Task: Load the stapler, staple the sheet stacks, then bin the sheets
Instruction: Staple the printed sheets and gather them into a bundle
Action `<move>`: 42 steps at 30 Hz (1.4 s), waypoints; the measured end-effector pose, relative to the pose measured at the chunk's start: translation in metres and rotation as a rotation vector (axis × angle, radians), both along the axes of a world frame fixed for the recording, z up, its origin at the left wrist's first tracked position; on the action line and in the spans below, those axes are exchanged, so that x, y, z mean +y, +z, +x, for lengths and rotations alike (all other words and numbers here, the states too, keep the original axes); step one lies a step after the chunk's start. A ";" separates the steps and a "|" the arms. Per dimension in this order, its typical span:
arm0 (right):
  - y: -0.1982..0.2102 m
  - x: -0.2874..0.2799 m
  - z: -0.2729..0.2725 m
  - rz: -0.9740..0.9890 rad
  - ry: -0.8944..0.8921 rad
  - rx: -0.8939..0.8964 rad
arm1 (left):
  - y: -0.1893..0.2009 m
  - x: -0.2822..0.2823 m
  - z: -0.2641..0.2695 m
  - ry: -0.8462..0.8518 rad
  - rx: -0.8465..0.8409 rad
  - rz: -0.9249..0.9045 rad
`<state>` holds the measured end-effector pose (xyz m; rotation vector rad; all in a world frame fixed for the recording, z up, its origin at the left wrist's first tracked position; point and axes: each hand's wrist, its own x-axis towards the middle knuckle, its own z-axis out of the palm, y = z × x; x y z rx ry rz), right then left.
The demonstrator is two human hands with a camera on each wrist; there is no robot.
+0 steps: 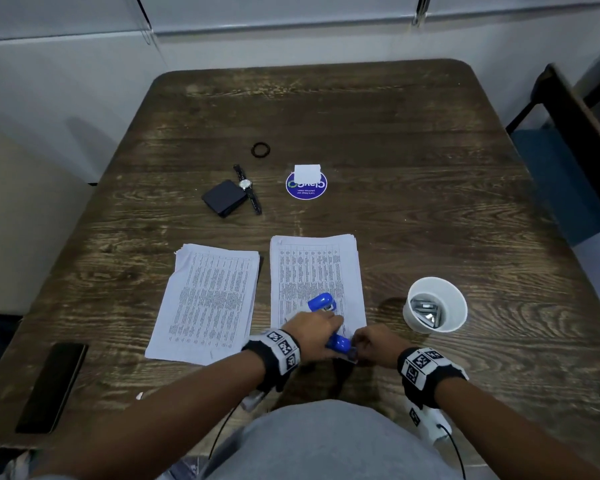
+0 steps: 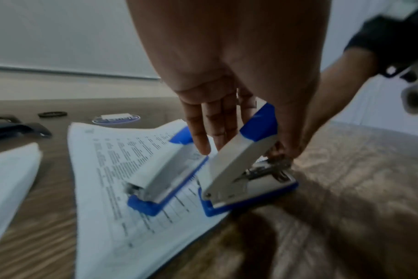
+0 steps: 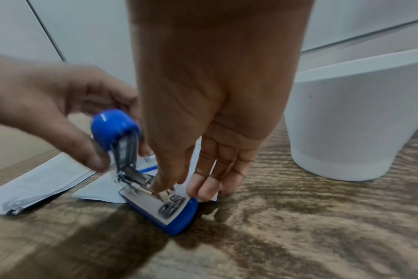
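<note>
Blue plastic-and-metal stapler (image 1: 329, 322) sits hinged open at the near edge of the right-hand stack of printed white sheets (image 1: 317, 271), base partly overhanging onto the dark wood-grain table (image 1: 413, 168). Left hand (image 1: 314, 332) grips the raised blue top arm, thumb and fingers curled around it. Right hand (image 1: 374, 344) has thumb and fingertips down at the hinge end of the base, pinching at the metal spring/pusher parts; exact contact blurred. Second stack of printed sheets (image 1: 210, 299) lies just left, apart from the first. White paper cup (image 1: 435, 304) holding strips of metal staples stands right of the stacks. Farther back: black wallet (image 1: 224, 199), wristwatch (image 1: 248, 188), black hair tie (image 1: 260, 149), round blue sticker (image 1: 306, 188). Black phone (image 1: 51, 388) at near-left edge.
</note>
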<state>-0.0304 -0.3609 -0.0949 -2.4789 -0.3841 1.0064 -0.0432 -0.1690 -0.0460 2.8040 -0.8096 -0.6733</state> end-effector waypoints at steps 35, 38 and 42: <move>-0.005 0.033 0.047 -0.125 -0.581 -0.046 | -0.059 0.115 -0.012 0.390 0.419 -0.044; 0.011 0.034 0.046 -0.184 -0.509 -0.096 | -0.057 0.125 -0.009 0.394 0.439 -0.077; 0.036 0.031 0.048 -0.247 -0.407 -0.263 | -0.051 0.135 -0.002 0.419 0.453 -0.110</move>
